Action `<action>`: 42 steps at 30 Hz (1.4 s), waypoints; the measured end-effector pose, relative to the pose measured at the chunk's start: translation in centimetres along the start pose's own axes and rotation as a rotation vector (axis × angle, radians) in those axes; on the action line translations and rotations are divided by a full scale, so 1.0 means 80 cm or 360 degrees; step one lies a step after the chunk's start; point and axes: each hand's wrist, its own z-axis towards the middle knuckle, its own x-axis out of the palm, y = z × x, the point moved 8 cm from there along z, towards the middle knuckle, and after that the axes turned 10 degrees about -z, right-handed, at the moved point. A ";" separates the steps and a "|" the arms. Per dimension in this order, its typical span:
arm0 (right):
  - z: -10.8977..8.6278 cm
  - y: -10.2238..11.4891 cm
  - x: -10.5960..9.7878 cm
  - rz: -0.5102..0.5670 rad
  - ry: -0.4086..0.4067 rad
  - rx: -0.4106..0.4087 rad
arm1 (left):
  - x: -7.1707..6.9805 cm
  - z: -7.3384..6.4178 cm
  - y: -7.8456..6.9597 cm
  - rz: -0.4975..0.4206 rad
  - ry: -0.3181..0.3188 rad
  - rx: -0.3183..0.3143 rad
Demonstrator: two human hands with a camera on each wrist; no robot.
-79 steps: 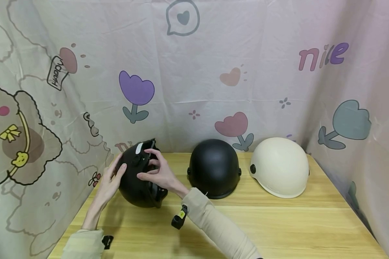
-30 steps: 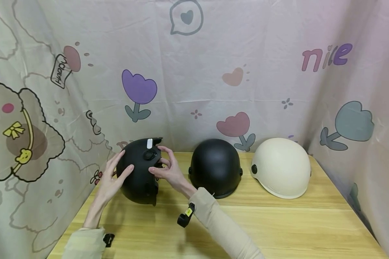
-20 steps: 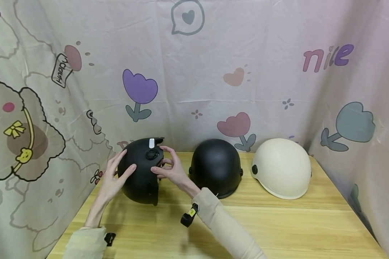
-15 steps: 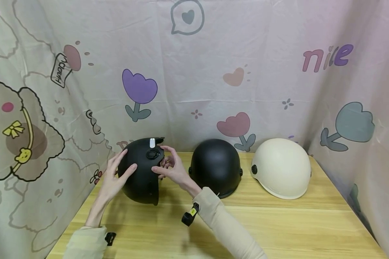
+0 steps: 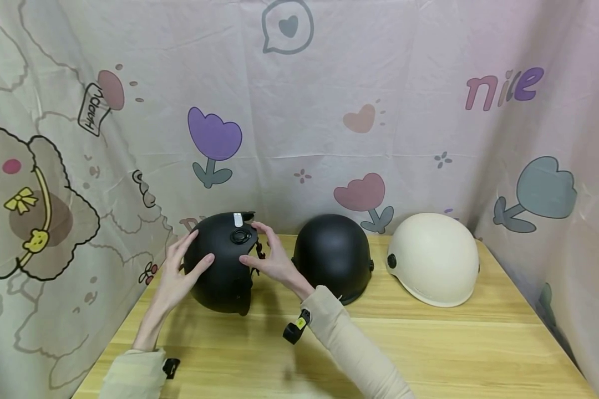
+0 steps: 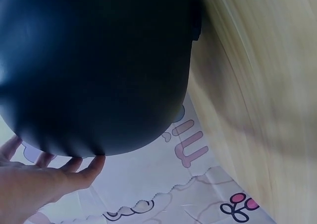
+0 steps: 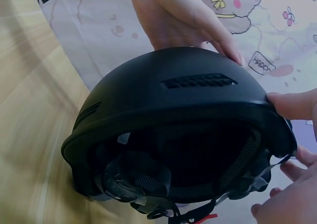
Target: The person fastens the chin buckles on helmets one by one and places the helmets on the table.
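Note:
A matte black helmet [image 5: 222,277] is tilted on its side at the left of the table, its opening turned right. A white sticker [image 5: 238,219] and a round black fitting [image 5: 240,236] show on its upper side. My left hand [image 5: 174,271] holds the dome from the left, thumb spread from the fingers. My right hand [image 5: 278,261] grips the rim, its thumb outside; in the right wrist view some of its fingers lie by the strap. That view also shows the dark padded inside and a chin strap with a red piece [image 7: 205,218].
A second black helmet [image 5: 331,255] stands just right of my right hand, dome up. Farther right is a cream-white helmet [image 5: 434,260]. Behind the wooden table [image 5: 454,349] hangs a printed curtain [image 5: 289,94].
The held helmet has turned so its side faces the head camera, and its inside shows less. It has shifted slightly right with both hands. The strap now shows beside the right hand.

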 end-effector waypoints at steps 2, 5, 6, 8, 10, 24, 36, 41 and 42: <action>0.001 0.000 -0.001 0.0004 0.0031 -0.0013 | 0.001 0.000 -0.001 0.0010 0.0002 0.0013; 0.001 0.001 -0.001 -0.0004 0.0085 -0.0031 | 0.003 0.000 -0.001 0.0019 0.0005 0.0043; 0.002 0.000 -0.001 -0.0003 0.0102 -0.0030 | 0.003 0.000 -0.001 0.0024 0.0007 0.0053; 0.002 -0.001 -0.001 0.0009 0.0133 -0.0019 | 0.004 0.000 -0.001 0.0024 0.0013 0.0073; 0.002 -0.002 -0.001 0.0043 0.0135 -0.0015 | 0.005 0.000 0.000 0.0016 0.0019 0.0096; 0.003 -0.008 -0.008 0.0106 -0.0083 -0.0070 | 0.001 -0.001 0.044 -0.0514 0.0151 -0.0188; 0.003 -0.017 -0.008 0.0234 -0.0087 0.0072 | 0.032 -0.024 0.111 -0.0572 0.0583 -0.0770; 0.003 -0.020 -0.006 0.0269 -0.0085 0.0078 | 0.043 -0.029 0.119 -0.0666 0.0663 -0.0873; 0.003 -0.020 -0.006 0.0269 -0.0083 0.0081 | 0.044 -0.029 0.119 -0.0686 0.0666 -0.0867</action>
